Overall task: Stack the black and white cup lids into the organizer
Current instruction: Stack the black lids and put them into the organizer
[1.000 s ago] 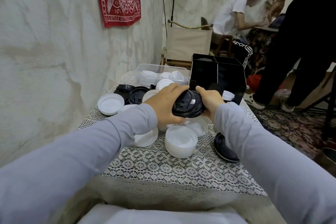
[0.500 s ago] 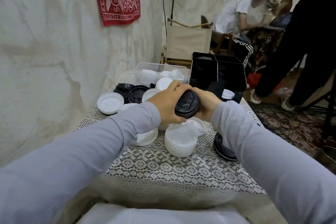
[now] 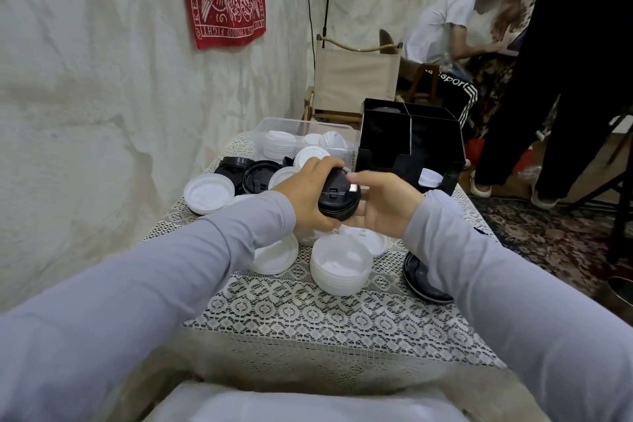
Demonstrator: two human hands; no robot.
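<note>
A stack of black lids [image 3: 338,197] hangs above the table's middle, gripped from the left by my left hand [image 3: 310,195]. My right hand [image 3: 385,204] is beside it on the right, fingers loosely spread, the thumb near the stack's top. The black organizer [image 3: 411,144] stands behind my hands at the far right, with a white lid [image 3: 430,177] in its front slot. A stack of white lids [image 3: 340,265] sits below my hands. More black lids [image 3: 258,175] and white lids [image 3: 209,192] lie at the far left.
A clear plastic tub [image 3: 301,139] with white lids stands behind the pile. Another black lid [image 3: 423,276] lies near the right table edge. A folding chair [image 3: 356,82] stands beyond the table. A seated person [image 3: 445,31] and a standing person [image 3: 565,62] are at the right.
My right hand has loosened and drawn slightly away from the black stack, which it gripped before. The left hand keeps hold, and the stack has tilted upright.
</note>
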